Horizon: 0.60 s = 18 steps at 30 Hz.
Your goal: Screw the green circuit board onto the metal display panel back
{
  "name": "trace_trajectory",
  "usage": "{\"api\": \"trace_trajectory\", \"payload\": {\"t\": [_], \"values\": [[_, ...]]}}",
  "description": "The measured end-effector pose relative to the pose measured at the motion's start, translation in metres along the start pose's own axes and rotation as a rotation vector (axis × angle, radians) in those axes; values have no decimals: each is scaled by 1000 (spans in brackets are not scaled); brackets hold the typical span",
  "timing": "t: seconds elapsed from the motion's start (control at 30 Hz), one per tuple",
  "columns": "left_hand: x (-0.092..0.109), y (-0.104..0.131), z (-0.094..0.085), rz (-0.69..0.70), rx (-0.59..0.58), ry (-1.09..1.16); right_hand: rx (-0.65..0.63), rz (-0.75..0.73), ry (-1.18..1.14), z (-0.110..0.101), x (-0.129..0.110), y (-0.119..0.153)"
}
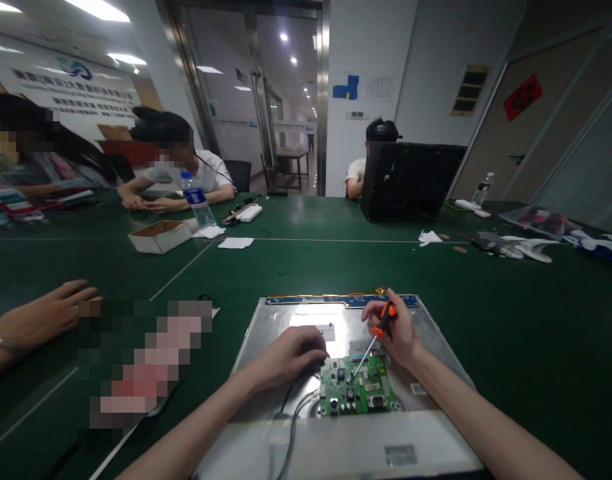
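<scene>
My right hand (399,337) grips a screwdriver (385,319) with an orange and black handle. Its thin shaft slants down to the left, and the tip is at a green circuit board (359,387). The board sits on the silver metal back of a flat display panel (436,390). Curled inward, my left hand (293,350) rests over the panel with its fingertips at the board's upper left corner; what they pinch, if anything, is hidden. Grey cables (292,433) run from the board's left side. Along the panel's far edge lies a narrow blue circuit strip (316,301).
Another person's hand (51,310) lies on the green table (526,333) at left, beside a blurred-out object (151,363). Farther back are an open box (159,237), a water bottle (199,203), a black monitor (411,180) and white gloves (521,247). Several people sit across the table.
</scene>
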<state>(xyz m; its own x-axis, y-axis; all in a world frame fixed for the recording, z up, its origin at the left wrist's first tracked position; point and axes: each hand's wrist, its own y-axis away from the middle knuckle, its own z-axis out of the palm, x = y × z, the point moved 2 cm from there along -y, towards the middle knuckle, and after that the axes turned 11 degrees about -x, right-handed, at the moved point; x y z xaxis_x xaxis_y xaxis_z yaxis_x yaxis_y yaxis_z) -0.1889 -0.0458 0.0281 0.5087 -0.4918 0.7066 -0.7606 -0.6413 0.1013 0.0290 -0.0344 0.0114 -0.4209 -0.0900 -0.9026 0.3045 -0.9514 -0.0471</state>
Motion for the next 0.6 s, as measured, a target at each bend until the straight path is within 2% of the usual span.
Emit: {"api": "trace_trajectory", "payload": {"t": [0.23, 0.6], "values": [[-5, 0, -1, -22, -84, 62, -15, 17, -22, 0, 3, 0], [-2, -2, -1, -30, -83, 65, -31, 17, -26, 0, 3, 0]]}}
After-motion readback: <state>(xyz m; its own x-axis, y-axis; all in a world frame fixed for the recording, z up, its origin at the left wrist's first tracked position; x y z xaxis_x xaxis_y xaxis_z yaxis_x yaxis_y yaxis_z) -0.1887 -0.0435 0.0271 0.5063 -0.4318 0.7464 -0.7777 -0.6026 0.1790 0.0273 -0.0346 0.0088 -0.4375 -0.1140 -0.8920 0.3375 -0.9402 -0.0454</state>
